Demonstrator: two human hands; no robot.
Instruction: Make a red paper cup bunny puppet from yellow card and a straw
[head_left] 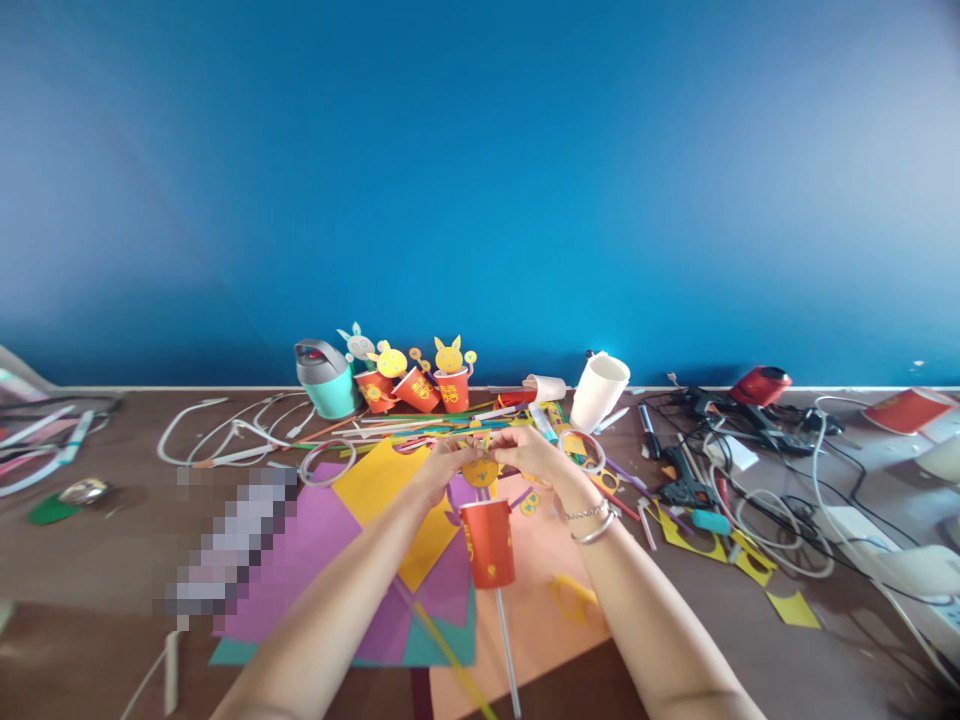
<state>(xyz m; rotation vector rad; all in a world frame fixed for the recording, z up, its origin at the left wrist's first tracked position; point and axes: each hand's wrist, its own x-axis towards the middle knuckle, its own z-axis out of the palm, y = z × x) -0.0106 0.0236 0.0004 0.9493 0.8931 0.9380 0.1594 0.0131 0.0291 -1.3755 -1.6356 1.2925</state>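
Between my hands is a yellow paper animal head (480,474) with a face drawn on it. My left hand (448,464) pinches its left edge near the top, and the fingers of my right hand (529,453) are closed on its upper right. Just below the head hangs an upright red paper cup (491,545) with gold printing. A clear straw (508,650) extends down from the cup's underside. Small purple strips stick out at the cup's sides, and a small yellow paper paw (529,502) shows at the right one. My fingers partly cover the ears.
Purple (300,570), yellow (375,480) and peach paper sheets (555,620) lie under my hands. Finished-looking cup figures (451,390) stand by the wall, beside a teal bottle (328,385). A white cup (598,392), a glue gun (684,482) and tangled cables (787,520) lie rightward.
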